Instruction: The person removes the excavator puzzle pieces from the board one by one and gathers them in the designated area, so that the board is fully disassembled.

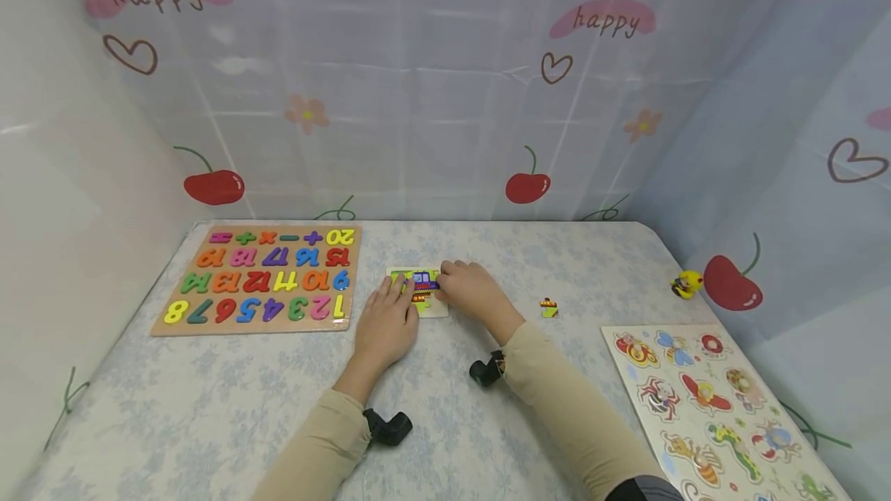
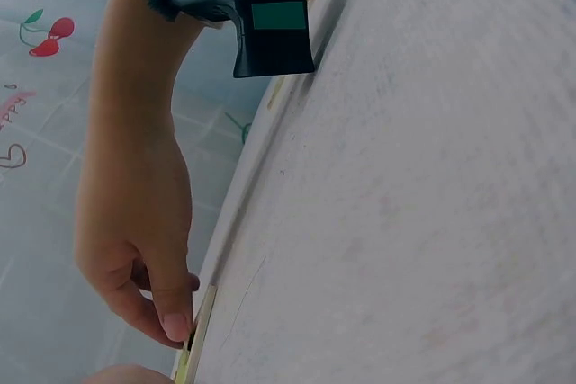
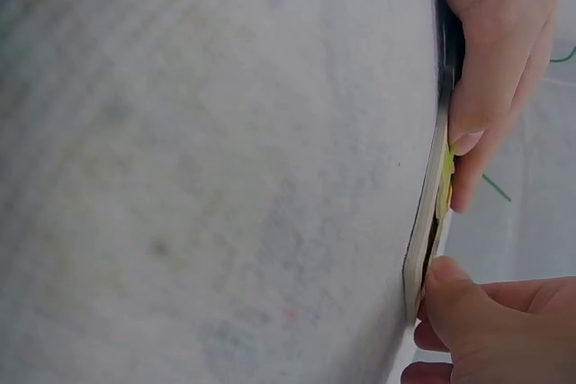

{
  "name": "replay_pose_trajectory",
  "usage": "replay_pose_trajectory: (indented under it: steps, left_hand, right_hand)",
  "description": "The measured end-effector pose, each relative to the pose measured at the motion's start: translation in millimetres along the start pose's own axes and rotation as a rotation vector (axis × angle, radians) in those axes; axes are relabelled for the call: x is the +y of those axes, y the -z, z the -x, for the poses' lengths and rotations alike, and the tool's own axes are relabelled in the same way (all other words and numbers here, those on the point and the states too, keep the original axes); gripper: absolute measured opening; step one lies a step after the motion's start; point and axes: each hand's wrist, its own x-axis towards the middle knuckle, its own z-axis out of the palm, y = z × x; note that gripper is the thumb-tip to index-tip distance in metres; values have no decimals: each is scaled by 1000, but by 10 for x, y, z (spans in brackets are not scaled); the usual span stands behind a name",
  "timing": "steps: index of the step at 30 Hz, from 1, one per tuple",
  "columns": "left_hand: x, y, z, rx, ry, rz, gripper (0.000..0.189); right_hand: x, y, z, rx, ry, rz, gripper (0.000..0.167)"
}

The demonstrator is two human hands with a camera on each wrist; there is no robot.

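Pale worktop (image 1: 174,408), cherry-print curtain (image 1: 418,138) behind: we find the puzzle (image 1: 425,286) centrally, between number board (image 1: 240,270) and loose piece (image 1: 549,308). Left hand (image 1: 386,323) lays extended fingers across it, probably to steady it; right hand (image 1: 475,292) has curled fingers pinching its right edge, whether rim or inset we cannot tell.

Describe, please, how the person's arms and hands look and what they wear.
The left hand and right hand are bare. The left sleeve and right sleeve are plain beige; dark grey material shows farther up the right one. A black device sits by each cuff; the one in the left wrist view has round holes and a green rectangle.
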Motion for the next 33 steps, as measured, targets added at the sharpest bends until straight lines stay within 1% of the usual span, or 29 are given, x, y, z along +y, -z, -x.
replay_pose_trajectory:
  steps: [4, 8, 11, 14, 17, 21, 26, 29, 33]
  left_hand:
    - [3, -3, 4, 0, 0, -5, 54]
    - [0, -11, 7, 7, -2, -11, 54]
    - [-1, -16, 9, 8, 0, -8, 54]
    - [1, -18, 8, 8, 4, -5, 53]
    - [5, -15, 5, 4, 8, -7, 54]
    - [9, -7, -5, 1, 6, -13, 54]
    - [7, 5, -3, 9, -1, -21, 54]
    - [7, 4, 3, 11, 0, -23, 54]
    - [8, -14, 5, 14, 3, -21, 53]
  right_hand:
    - [4, -19, 3, 5, 8, 29, 24]
    - [17, -25, 16, 30, 15, 9, 23]
    - [25, -18, 27, 41, 5, -51, 31]
    - [30, -10, 20, 39, -4, -76, 33]
    - [26, -5, 11, 48, 9, -56, 31]
    - [16, -16, 9, 70, 32, 7, 32]
    - [13, -45, 9, 73, 40, 62, 34]
    - [15, -55, 10, 69, 40, 61, 35]
    - [22, -63, 22, 60, 31, 15, 33]
